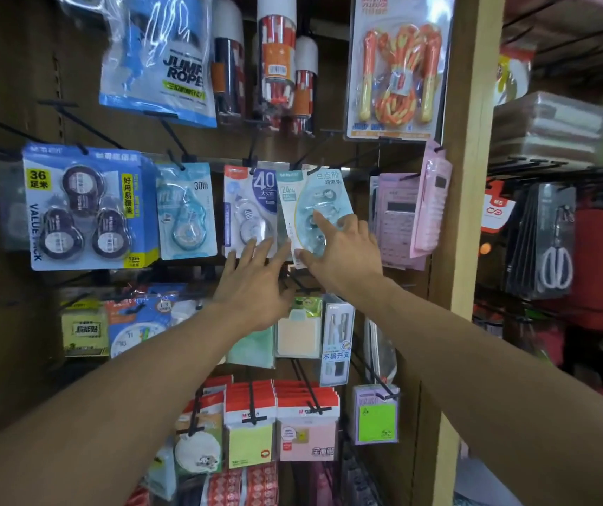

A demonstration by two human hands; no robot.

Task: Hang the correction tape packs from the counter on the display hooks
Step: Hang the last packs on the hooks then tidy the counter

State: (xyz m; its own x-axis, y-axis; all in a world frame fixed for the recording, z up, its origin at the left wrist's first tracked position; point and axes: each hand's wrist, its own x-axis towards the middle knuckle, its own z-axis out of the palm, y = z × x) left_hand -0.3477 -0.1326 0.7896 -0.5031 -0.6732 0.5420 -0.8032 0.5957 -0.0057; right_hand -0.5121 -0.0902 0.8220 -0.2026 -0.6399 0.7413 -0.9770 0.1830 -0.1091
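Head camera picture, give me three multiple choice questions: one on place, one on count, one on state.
1. The pale blue 24M correction tape pack hangs directly left of:
A. pink calculator packs
B. white-handled scissors
C. orange jump rope

2. Tape rolls in the big blue 36 value pack:
A. two
B. three
C. five

3. The left hand is:
A. a fist
B. open, fingers straight
C. gripping a hook

Answers: 1 A, calculators hang just beside it; 2 B, three dark rolls show; 3 B, fingers are extended while the right hand pinches the 24M pack.
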